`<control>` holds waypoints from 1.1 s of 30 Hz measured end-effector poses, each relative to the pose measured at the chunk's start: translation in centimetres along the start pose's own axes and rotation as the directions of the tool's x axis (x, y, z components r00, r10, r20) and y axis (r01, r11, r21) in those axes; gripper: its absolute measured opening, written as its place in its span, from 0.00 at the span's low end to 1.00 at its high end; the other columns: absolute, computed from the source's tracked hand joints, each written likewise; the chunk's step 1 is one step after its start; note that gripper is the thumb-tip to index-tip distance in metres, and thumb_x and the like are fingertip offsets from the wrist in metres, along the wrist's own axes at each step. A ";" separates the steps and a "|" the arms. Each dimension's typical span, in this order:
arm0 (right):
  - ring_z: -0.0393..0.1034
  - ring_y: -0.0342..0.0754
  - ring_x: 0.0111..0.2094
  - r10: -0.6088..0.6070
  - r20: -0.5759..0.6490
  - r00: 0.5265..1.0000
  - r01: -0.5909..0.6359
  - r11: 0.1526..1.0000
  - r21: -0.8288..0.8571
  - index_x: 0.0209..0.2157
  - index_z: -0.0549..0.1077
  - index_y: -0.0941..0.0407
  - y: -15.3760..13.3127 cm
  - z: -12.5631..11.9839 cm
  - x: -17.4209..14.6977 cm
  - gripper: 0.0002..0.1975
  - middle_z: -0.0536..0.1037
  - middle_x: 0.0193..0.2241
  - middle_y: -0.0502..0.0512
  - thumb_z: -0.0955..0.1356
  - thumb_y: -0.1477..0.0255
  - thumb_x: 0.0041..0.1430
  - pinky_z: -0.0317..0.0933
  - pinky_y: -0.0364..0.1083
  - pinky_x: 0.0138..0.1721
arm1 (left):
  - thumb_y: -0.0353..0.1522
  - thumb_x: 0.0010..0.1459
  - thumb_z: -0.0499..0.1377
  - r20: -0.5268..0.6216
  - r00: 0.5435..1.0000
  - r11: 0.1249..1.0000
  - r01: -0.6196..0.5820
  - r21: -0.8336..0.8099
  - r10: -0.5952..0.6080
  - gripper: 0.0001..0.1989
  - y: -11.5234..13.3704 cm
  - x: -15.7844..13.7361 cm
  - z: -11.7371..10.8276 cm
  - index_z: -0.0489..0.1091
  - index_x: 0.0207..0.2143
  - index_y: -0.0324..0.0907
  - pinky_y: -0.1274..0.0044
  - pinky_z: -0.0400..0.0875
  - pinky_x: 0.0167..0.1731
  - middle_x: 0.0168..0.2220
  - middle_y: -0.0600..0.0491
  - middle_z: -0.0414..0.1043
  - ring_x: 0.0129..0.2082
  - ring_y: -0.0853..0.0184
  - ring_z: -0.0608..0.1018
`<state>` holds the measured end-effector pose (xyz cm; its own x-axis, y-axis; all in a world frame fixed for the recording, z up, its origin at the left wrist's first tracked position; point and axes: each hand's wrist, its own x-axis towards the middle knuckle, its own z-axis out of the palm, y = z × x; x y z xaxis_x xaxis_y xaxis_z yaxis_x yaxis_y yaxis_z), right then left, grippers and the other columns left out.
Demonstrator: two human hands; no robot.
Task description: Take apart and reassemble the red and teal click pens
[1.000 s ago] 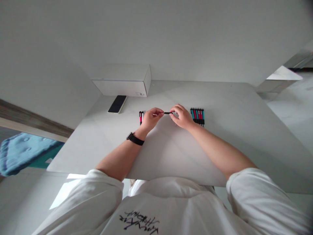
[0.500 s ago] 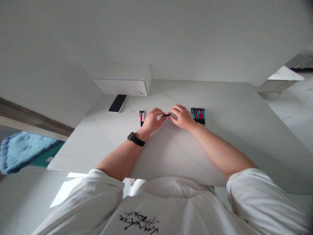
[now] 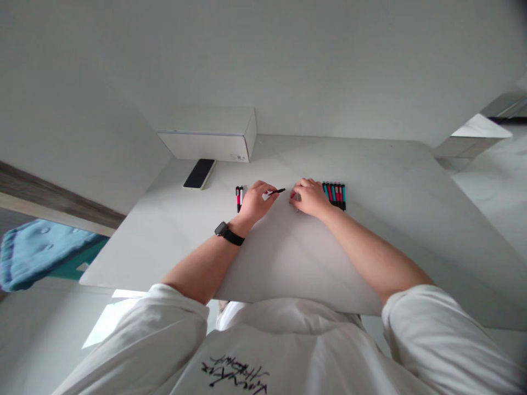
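My left hand (image 3: 256, 201), with a black watch on the wrist, pinches a dark pen (image 3: 280, 191) between thumb and fingertips. Its black end sticks out to the right, and the rest is mostly behind the fingers. My right hand (image 3: 310, 196) is apart from it, low over the table, its fingers curled in toward the thumb. Whatever those fingers hold is too small to make out. Just right of that hand lies a row of several red and teal pens (image 3: 338, 195). Two more pens (image 3: 238, 197), one red and one white, lie beside my left hand, partly covered by it.
A white box (image 3: 206, 145) stands against the wall at the back left of the white table (image 3: 288, 258). In front of it lies a phone (image 3: 199, 174). A blue cushion (image 3: 45, 249) is beyond the table's left edge.
My right hand has drawn away from the pen, to the right and slightly nearer me. The left hand keeps its hold in about the same place, and more of the pen's black end shows.
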<state>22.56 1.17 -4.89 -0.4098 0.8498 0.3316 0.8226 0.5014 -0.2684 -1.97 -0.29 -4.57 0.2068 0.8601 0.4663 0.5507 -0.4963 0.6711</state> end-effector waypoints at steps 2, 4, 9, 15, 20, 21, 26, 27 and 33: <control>0.70 0.62 0.50 0.018 -0.018 1.000 -0.017 0.997 0.069 0.35 0.82 0.50 0.0 0.0 0.3 0.05 0.79 0.44 0.58 0.77 0.65 0.58 0.61 0.61 0.52 | 0.35 0.64 0.67 0.003 1.000 1.000 0.002 -0.010 -0.002 0.05 -0.1 0.0 0.0 0.81 0.41 0.46 0.69 0.73 0.46 0.41 0.49 0.77 0.41 0.63 0.79; 0.72 0.59 0.49 0.058 -0.068 0.996 -0.045 0.984 0.174 0.35 0.81 0.50 0.1 -0.2 0.7 0.04 0.79 0.43 0.57 0.76 0.65 0.60 0.62 0.59 0.52 | 0.35 0.64 0.67 0.008 1.000 1.000 0.001 -0.009 -0.001 0.05 -0.1 0.1 0.0 0.81 0.41 0.47 0.69 0.73 0.46 0.41 0.49 0.78 0.41 0.62 0.79; 0.74 0.54 0.45 0.155 -0.193 0.969 -0.064 0.909 0.411 0.36 0.81 0.51 0.0 -1.1 1.4 0.09 0.79 0.40 0.56 0.73 0.60 0.65 0.66 0.54 0.49 | 0.36 0.65 0.66 0.025 1.000 1.000 -0.012 0.000 0.012 0.05 -0.1 0.1 -0.1 0.82 0.41 0.47 0.68 0.73 0.46 0.40 0.49 0.80 0.41 0.62 0.79; 0.74 0.55 0.44 0.174 -0.173 0.970 -0.077 0.886 0.457 0.36 0.81 0.50 -0.6 -1.4 1.4 0.12 0.81 0.40 0.56 0.72 0.56 0.65 0.67 0.54 0.47 | 0.36 0.65 0.66 0.035 0.999 1.000 -0.016 -0.019 0.017 0.06 0.1 0.1 -0.1 0.82 0.41 0.47 0.67 0.73 0.45 0.39 0.49 0.80 0.41 0.61 0.79; 0.75 0.54 0.44 0.169 -0.192 0.967 -0.063 0.885 0.461 0.36 0.81 0.50 -0.6 -1.3 1.3 0.11 0.81 0.40 0.56 0.72 0.58 0.64 0.67 0.54 0.47 | 0.37 0.65 0.66 0.041 0.999 0.999 -0.019 -0.028 0.020 0.06 0.3 0.1 -0.1 0.82 0.41 0.47 0.68 0.73 0.46 0.40 0.49 0.80 0.41 0.61 0.80; 0.75 0.54 0.44 0.163 -0.200 0.966 -0.054 0.885 0.462 0.36 0.81 0.50 -0.7 -1.3 1.2 0.11 0.81 0.39 0.56 0.72 0.58 0.64 0.67 0.54 0.48 | 0.36 0.65 0.66 0.043 0.999 0.999 -0.023 -0.025 0.024 0.06 0.3 0.1 -0.1 0.82 0.41 0.47 0.68 0.73 0.45 0.40 0.49 0.80 0.41 0.62 0.80; 0.75 0.55 0.44 0.119 -0.191 0.974 -0.019 0.888 0.460 0.36 0.82 0.50 -1.1 -1.3 1.3 0.12 0.81 0.40 0.57 0.72 0.57 0.66 0.68 0.55 0.50 | 0.37 0.66 0.65 0.045 0.999 0.999 -0.026 -0.030 0.027 0.07 0.4 0.0 -0.2 0.82 0.41 0.47 0.69 0.73 0.45 0.40 0.49 0.80 0.41 0.62 0.80; 0.76 0.55 0.44 0.108 -0.188 0.976 -0.010 0.888 0.459 0.37 0.82 0.50 -1.1 -1.4 1.3 0.13 0.82 0.41 0.57 0.71 0.57 0.66 0.68 0.55 0.50 | 0.38 0.66 0.64 0.048 0.999 0.999 -0.019 -0.041 0.021 0.08 0.3 0.0 -0.1 0.82 0.42 0.47 0.69 0.74 0.45 0.39 0.49 0.80 0.41 0.62 0.80; 0.74 0.58 0.49 0.079 -0.197 0.977 -0.018 0.955 0.295 0.42 0.84 0.48 1.7 -1.9 1.3 0.11 0.81 0.44 0.58 0.69 0.60 0.70 0.65 0.58 0.53 | 0.43 0.70 0.60 0.060 0.997 0.983 0.055 -0.173 -0.045 0.14 -0.3 0.3 0.2 0.82 0.45 0.45 0.71 0.74 0.44 0.42 0.48 0.80 0.42 0.63 0.80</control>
<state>24.19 2.83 -3.20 -0.2581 0.8381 0.4807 0.6768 0.5119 -0.5291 -1.90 0.13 -4.74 0.2299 0.8871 0.4003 0.4130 -0.4613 0.7853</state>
